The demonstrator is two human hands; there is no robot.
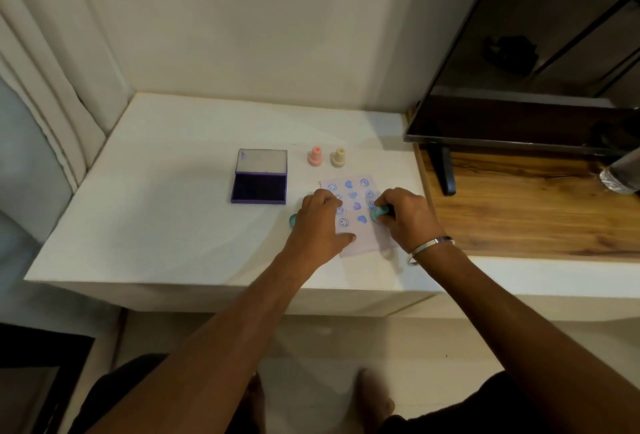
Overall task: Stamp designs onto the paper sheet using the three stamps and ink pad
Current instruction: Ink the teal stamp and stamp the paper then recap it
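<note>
Paper sheet (360, 236): three columns of prints; lowest right place unfinished, judged nearly complete. Right hand (403, 217) fingers pinch teal stamp (377, 214) onto sheet's right column. Left hand (320, 222) fingers, loosely bent, press sheet flat. Pink stamp (315, 156), cream stamp (338, 157) and open ink pad (259, 188) lie beyond the fingertips.

light: dim, warm, from 12 o'clock | shadows: soft, toward 6 | focus: soft | edges: wide-angle bowing

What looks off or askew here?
The paper lies rotated against the table edge. A teal cap sits loose beside the left hand. Small purple smudge on the ink pad lid. No spills.
</note>
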